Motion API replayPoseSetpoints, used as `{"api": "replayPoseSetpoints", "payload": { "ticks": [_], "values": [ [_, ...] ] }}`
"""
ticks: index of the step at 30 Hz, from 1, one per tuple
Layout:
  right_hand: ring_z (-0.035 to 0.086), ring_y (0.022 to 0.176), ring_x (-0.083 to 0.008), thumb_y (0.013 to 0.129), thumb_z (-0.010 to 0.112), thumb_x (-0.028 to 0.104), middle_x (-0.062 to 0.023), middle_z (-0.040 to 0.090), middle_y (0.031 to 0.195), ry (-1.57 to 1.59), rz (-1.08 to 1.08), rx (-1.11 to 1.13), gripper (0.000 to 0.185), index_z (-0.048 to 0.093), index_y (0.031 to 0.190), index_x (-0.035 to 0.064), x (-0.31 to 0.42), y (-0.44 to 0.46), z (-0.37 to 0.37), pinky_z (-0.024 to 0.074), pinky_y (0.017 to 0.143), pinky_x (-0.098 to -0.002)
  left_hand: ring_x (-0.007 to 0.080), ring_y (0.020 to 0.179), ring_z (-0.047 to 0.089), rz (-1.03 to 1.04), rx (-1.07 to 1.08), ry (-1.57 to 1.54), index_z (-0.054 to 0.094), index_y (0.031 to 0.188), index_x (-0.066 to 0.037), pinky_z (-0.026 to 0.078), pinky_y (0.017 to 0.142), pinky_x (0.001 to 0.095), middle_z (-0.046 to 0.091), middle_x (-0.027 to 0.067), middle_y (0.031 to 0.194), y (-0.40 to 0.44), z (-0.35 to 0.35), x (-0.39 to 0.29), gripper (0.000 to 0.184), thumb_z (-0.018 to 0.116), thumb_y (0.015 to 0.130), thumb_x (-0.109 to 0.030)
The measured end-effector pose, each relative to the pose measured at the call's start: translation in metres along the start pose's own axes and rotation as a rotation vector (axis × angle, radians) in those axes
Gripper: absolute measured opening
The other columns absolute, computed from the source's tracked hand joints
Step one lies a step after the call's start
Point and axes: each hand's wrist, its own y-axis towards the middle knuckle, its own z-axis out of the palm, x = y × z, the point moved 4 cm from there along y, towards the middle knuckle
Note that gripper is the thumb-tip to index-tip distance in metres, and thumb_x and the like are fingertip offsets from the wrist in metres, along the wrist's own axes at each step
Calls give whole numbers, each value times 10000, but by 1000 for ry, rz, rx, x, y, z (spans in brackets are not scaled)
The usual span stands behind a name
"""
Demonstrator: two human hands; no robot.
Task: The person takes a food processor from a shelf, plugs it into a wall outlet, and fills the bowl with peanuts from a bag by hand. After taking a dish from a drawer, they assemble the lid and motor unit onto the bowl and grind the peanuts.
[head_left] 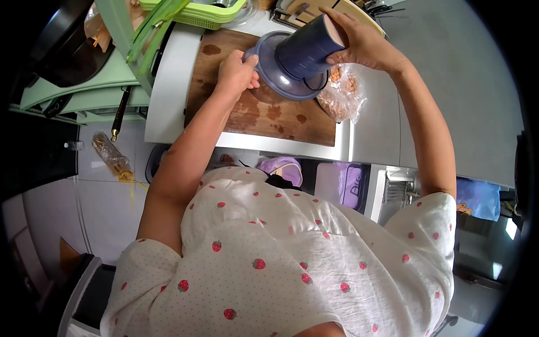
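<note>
A dark blue cylinder, apparently the motor unit of a food chopper [306,48], stands tilted over a wide see-through round base or lid [276,78]. My right hand [362,42] wraps around the upper end of the cylinder from the right. On the left side, my left hand [238,73] grips the rim of the see-through round part, thumb on top. A thin black loop [319,84] hangs at its right edge. Beneath it all lies a wet-spotted wooden cutting board [269,121]. What is under the round part I cannot make out.
A plastic bag of small orange-brown pieces [341,98] rests at the board's right edge. Green onions [149,42] and a green basket [210,14] are at the back left. A black pot [70,45] sits on a green rack [106,84]. A grey counter [443,90] extends right.
</note>
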Motion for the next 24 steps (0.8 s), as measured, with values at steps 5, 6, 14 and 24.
{"api": "replayPoseSetpoints", "payload": {
  "ticks": [5, 6, 14, 24],
  "values": [
    [557, 977, -280, 518, 769, 449, -165, 574, 1026, -85, -32, -24, 913, 388, 1249, 58, 4, 8, -3, 442, 886, -346, 118, 443, 509, 3, 8, -12, 485, 824, -2, 401, 405, 214, 524, 62, 608, -4, 1, -3, 189, 520, 852, -185],
    [561, 971, -283, 544, 747, 482, -173, 582, 998, -107, 143, 34, 902, 389, 1244, 40, 7, 11, -4, 443, 872, -344, 118, 443, 509, 2, 12, -14, 485, 824, -2, 401, 405, 214, 524, 62, 608, -4, 1, -3, 189, 520, 852, -185],
    [561, 977, -295, 599, 713, 507, -202, 586, 990, -245, 174, -14, 884, 380, 1245, 5, 3, 8, -3, 446, 852, -331, 126, 452, 515, -21, -3, 12, 492, 823, 3, 407, 413, 219, 526, 67, 613, -5, 0, -4, 193, 513, 856, -186],
    [439, 1113, -301, 617, 717, 270, -202, 443, 1174, -142, -256, 135, 839, 281, 1302, 58, 25, 1, -17, 353, 971, -344, 123, 454, 516, -28, 2, 2, 493, 828, -2, 409, 416, 217, 532, 67, 623, -8, 1, -7, 193, 516, 856, -192]
  ]
}}
